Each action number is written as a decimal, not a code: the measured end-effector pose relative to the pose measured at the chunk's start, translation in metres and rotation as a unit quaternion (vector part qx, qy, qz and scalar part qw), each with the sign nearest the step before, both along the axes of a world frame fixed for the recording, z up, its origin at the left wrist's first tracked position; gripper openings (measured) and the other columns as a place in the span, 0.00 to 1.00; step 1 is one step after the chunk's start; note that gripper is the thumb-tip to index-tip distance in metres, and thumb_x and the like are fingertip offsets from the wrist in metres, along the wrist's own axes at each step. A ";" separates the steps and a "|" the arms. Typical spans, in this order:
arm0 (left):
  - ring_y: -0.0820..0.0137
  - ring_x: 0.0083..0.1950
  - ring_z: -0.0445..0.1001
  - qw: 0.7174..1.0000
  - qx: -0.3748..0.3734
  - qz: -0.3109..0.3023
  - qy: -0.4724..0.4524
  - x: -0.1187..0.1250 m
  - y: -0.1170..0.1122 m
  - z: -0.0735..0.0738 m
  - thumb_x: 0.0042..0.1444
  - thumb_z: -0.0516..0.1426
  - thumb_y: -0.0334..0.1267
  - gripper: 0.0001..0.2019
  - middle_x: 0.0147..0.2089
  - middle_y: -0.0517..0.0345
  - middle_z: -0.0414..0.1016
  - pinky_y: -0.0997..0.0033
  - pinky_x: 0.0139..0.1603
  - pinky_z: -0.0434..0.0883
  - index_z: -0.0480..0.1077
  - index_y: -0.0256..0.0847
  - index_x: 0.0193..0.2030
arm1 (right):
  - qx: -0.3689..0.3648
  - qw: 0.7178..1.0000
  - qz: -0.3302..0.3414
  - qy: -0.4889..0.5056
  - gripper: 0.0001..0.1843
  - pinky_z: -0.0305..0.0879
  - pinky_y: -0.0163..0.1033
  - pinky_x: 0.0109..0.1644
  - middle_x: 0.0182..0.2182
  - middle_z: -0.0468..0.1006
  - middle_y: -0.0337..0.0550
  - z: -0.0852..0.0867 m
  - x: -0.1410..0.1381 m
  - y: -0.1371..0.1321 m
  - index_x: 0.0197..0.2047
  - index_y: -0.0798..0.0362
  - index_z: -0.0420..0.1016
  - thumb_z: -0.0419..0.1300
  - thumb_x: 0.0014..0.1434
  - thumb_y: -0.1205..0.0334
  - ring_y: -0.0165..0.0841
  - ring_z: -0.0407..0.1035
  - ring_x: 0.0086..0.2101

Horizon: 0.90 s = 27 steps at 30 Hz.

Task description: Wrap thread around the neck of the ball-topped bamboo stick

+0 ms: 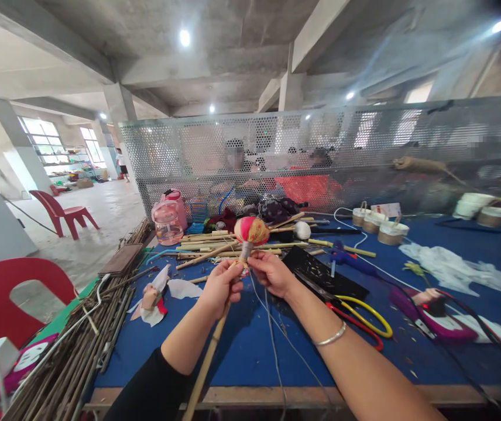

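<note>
I hold a long bamboo stick (209, 358) topped with a round red-and-yellow cloth ball (251, 230) above the blue table (250, 351). My left hand (220, 286) is closed round the stick just under the ball. My right hand (270, 271) pinches a thin string (272, 333) at the ball's wrapped neck. The string trails down toward the table's near edge.
Red-and-yellow scissors (360, 318) and a black tray (321, 275) lie right of my hands. A blue glue gun (349, 260), loose bamboo sticks (215, 242), a pink bottle (168, 221), small buckets (376, 222) and stick bundles (75, 356) surround them. People sit behind a mesh screen (321, 146).
</note>
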State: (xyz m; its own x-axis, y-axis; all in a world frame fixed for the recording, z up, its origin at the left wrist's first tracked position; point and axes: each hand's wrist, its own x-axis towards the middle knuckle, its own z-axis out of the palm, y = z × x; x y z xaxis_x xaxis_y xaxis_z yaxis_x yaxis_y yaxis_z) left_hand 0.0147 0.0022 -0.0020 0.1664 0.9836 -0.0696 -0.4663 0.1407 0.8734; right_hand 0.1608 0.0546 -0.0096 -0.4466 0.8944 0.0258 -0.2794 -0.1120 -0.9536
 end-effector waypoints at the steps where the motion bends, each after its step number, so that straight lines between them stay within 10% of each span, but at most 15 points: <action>1: 0.86 0.15 0.53 0.999 -0.017 -0.028 -0.025 -0.001 0.001 0.000 0.45 0.64 0.41 0.16 0.25 0.67 0.64 0.86 0.12 0.47 0.62 0.39 0.35 | -0.002 1.000 0.019 0.011 0.21 0.28 0.31 0.16 0.13 0.51 0.24 -0.001 0.001 0.000 0.30 0.53 0.66 0.70 0.41 0.51 0.19 0.37 0.14; 5: 0.81 0.18 0.64 0.991 -0.104 -0.077 0.027 -0.002 0.004 -0.006 0.55 0.56 0.42 0.11 0.29 0.56 0.71 0.82 0.16 0.62 0.65 0.35 0.35 | -0.021 0.999 0.031 -0.006 0.21 0.28 0.31 0.16 0.12 0.54 0.26 -0.010 0.001 0.003 0.31 0.55 0.68 0.70 0.41 0.51 0.19 0.37 0.14; 11: 0.79 0.16 0.63 0.968 0.030 0.075 0.237 0.009 0.001 -0.019 0.49 0.62 0.47 0.19 0.25 0.64 0.69 0.80 0.16 0.59 0.63 0.40 0.42 | -0.046 0.996 -0.023 -0.068 0.22 0.30 0.31 0.16 0.11 0.53 0.25 -0.017 -0.006 0.006 0.24 0.54 0.64 0.70 0.40 0.49 0.19 0.39 0.13; 27: 0.82 0.12 0.54 0.978 0.067 0.122 0.153 0.000 0.006 -0.011 0.45 0.64 0.42 0.18 0.19 0.71 0.63 0.83 0.10 0.49 0.61 0.41 0.38 | 0.025 0.999 -0.012 -0.026 0.20 0.30 0.32 0.17 0.12 0.51 0.25 -0.004 0.001 -0.001 0.25 0.54 0.65 0.70 0.40 0.51 0.19 0.39 0.14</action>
